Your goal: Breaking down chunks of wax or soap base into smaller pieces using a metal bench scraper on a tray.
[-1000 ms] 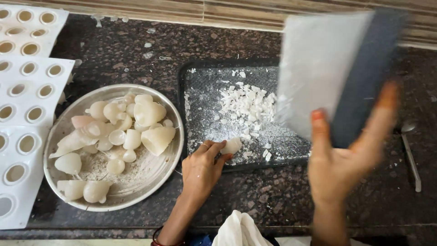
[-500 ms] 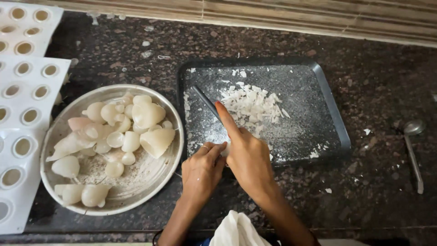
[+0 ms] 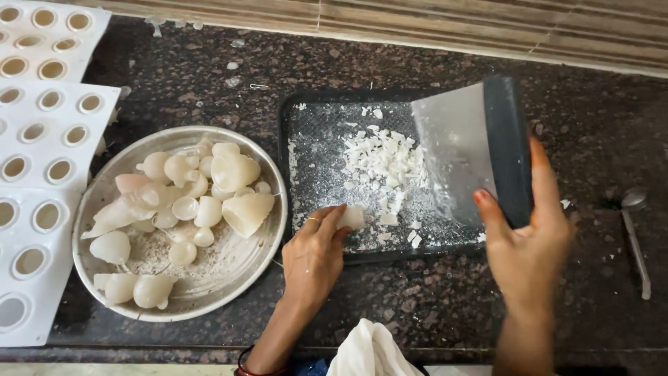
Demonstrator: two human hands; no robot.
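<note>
My left hand (image 3: 314, 256) rests at the front edge of the black tray (image 3: 296, 167), fingers curled, pinching a small white chunk (image 3: 351, 217) between thumb and fingertips and holding it down on the tray floor near the front left corner. My right hand (image 3: 530, 240) is raised above the tray's right edge, closed around a scraper (image 3: 473, 150): thumb on the near face, fingers wrapped over the dark handle strip, the pale flat blade pointing left and tilted over the tray. The blade is clear of the chunk, not touching it.

In the middle of the tray lies a heap of white chips (image 3: 383, 163), with crumbs and powder scattered toward the front edge and the back left corner.

The tray sits on a dark speckled counter (image 3: 431, 306), about midway along it. Just left of the tray, nearly touching it, stands a round metal plate (image 3: 229, 282) holding a pile of whitish moulded lumps (image 3: 202, 195), some domed, some pointed. At the counter's left edge lie white moulds (image 3: 35, 167) with rows of round cups. Near the right edge lies a metal spoon (image 3: 634, 237). A white cloth (image 3: 369, 351) shows at the counter's front edge, between my forearms.
</note>
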